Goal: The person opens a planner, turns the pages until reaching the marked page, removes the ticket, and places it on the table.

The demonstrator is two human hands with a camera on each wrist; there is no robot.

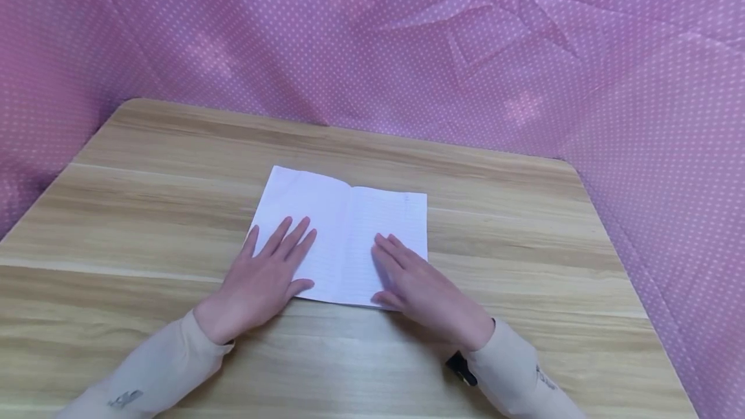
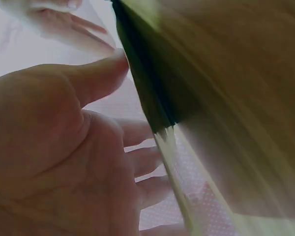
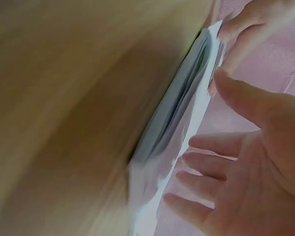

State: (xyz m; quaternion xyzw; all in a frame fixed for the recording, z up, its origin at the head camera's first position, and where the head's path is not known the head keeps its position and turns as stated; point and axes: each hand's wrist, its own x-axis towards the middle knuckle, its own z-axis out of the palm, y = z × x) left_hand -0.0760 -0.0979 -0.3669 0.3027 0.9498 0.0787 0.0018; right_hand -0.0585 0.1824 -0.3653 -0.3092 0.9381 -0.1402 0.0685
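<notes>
- The notebook point(image 1: 334, 244) is lying opened on the worktop point(image 1: 524, 244), its fold point(image 1: 347, 238) pointing away, its long axis running sideways.
- The left hand point(image 1: 262, 280) is resting on it, fingers straight, spread.
- The right hand point(image 1: 421, 286) is lying over its right side, fingers straight, together.

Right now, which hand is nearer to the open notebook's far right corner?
Right. The right hand is over the right page, just short of that far right corner; the left hand is over the left page, across the crease.

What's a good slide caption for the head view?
Left hand and right hand over an open notebook lying on a wood-grain table.
</notes>
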